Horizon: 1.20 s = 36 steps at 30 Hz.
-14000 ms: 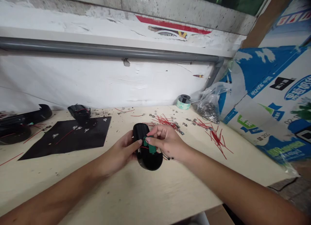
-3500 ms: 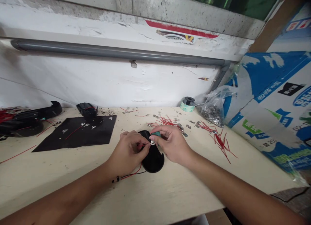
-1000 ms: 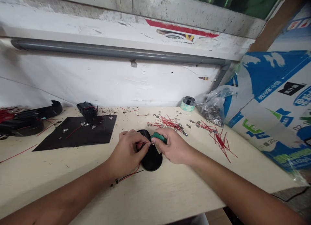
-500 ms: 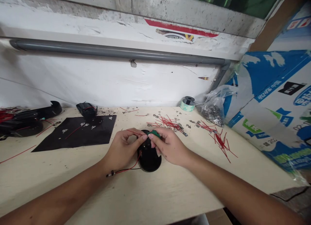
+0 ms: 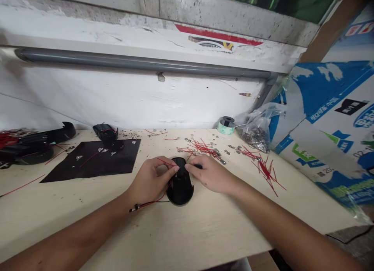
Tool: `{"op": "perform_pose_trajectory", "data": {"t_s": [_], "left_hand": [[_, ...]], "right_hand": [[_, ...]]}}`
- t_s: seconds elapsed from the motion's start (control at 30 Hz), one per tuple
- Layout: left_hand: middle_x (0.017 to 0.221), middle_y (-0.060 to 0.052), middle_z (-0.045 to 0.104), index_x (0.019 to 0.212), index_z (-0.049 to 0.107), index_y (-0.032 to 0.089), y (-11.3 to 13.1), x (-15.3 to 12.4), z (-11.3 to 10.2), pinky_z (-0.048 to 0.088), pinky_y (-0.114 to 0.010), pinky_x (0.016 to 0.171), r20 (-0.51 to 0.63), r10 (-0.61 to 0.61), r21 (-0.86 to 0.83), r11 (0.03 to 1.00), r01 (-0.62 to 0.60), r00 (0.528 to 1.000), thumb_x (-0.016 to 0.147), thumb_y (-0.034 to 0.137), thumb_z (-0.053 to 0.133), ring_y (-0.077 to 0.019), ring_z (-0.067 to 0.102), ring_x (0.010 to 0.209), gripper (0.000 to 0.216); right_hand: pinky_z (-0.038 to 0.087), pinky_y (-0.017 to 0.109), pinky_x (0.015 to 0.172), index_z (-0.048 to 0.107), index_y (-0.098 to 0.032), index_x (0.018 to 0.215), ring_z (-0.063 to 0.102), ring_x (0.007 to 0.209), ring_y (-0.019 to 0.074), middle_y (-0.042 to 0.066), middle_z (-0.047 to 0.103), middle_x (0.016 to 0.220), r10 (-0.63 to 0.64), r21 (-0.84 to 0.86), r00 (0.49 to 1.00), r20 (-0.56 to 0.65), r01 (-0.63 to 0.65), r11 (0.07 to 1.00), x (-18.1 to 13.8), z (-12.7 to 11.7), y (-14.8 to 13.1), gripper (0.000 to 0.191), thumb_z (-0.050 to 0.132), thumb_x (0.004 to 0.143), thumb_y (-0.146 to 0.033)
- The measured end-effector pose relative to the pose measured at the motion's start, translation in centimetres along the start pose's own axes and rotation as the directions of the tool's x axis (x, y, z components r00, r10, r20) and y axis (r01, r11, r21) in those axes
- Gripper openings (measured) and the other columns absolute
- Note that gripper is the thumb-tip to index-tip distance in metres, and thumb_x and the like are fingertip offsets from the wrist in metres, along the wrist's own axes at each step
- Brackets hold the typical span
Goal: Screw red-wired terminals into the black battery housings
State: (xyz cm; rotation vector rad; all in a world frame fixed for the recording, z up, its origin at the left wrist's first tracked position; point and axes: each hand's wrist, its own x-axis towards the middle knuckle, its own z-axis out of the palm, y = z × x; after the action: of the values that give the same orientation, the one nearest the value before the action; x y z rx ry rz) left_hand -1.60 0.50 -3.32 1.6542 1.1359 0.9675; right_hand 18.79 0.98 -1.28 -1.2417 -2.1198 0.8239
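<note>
A black plastic housing point(image 5: 180, 189), rounded and hollow, lies on the table between my two hands. My left hand point(image 5: 153, 177) is closed at its left edge, thumb and forefinger pinching a thin red wire point(image 5: 165, 162). At the housing's upper right, my right hand point(image 5: 209, 173) is closed too; a small dark piece point(image 5: 198, 166) shows beside its thumb, its kind unclear. From the housing's left side, a red and a black lead run to a small connector point(image 5: 134, 208) near my left wrist.
Red wires with metal tabs point(image 5: 204, 148) lie behind my right hand, with more red wires point(image 5: 265, 169) to the right. A black sheet point(image 5: 102, 162), other black housings point(image 5: 32, 150), a tape-wrapped spool point(image 5: 226, 125), a bag of metal parts point(image 5: 257, 134) and a printed carton point(image 5: 327, 126) stand around.
My right hand has moved slightly right, away from my left fingertips. The green piece seen in its fingers earlier no longer shows as green. My left hand still pinches the red wire.
</note>
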Motion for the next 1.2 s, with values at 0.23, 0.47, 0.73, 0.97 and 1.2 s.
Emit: {"op": "perform_pose_trajectory", "data": {"t_s": [0.23,0.47,0.73,0.97,1.2], "left_hand": [[0.068,-0.001,0.064,0.082,0.068,0.017,0.9,-0.5,0.3,0.045,-0.022,0.048,0.012,0.016,-0.086,0.996,-0.015,1.000,0.084,0.036,0.067,-0.0114,0.056,0.053,0.020],[0.074,-0.005,0.068,0.078,0.070,0.016,0.7,-0.6,0.2,0.045,-0.023,0.049,0.002,0.068,-0.010,0.998,-0.068,0.998,0.084,0.036,0.067,-0.0116,0.056,0.054,0.021],[0.071,-0.003,0.063,0.078,0.071,0.016,0.8,-0.9,0.3,0.042,-0.022,0.043,0.042,0.037,-0.030,0.999,-0.036,0.998,0.083,0.035,0.067,-0.0099,0.054,0.048,0.020],[0.083,-0.004,0.063,0.087,0.071,0.016,1.0,-0.6,0.6,0.046,-0.024,0.045,0.035,-0.003,-0.109,0.994,0.007,0.999,0.079,0.035,0.071,-0.0107,0.056,0.052,0.021],[0.106,-0.005,0.058,0.112,0.060,0.023,0.9,-0.1,-0.2,0.053,-0.027,0.063,-0.098,-0.001,-0.242,0.970,-0.023,0.995,0.076,0.038,0.074,-0.0209,0.063,0.092,0.041]], "right_hand": [[0.042,0.024,0.035,0.054,-0.018,0.067,0.049,0.036,0.0118,-0.003,0.051,0.052,0.318,0.396,0.946,0.061,-0.315,0.862,0.5,0.8,-0.2,0.029,0.053,0.092,-0.035],[0.051,0.020,0.040,0.056,-0.016,0.068,0.058,0.042,0.0115,-0.004,0.054,0.051,0.318,0.540,0.948,0.007,-0.272,0.797,0.6,1.8,-0.7,0.023,0.056,0.090,-0.021],[0.048,0.017,0.038,0.054,-0.017,0.068,0.054,0.039,0.0091,-0.005,0.052,0.049,0.349,0.520,0.936,-0.034,-0.282,0.806,0.7,2.1,-0.6,0.022,0.054,0.090,-0.019],[0.046,0.017,0.038,0.054,-0.017,0.067,0.053,0.039,0.0096,-0.006,0.051,0.047,0.350,0.520,0.936,-0.039,-0.280,0.807,0.7,2.1,-0.7,0.022,0.053,0.089,-0.020],[0.046,0.019,0.040,0.052,-0.018,0.067,0.054,0.042,0.0105,-0.005,0.054,0.050,0.348,0.540,0.935,-0.065,-0.260,0.801,0.9,1.9,-0.2,0.020,0.053,0.087,-0.018]]}}
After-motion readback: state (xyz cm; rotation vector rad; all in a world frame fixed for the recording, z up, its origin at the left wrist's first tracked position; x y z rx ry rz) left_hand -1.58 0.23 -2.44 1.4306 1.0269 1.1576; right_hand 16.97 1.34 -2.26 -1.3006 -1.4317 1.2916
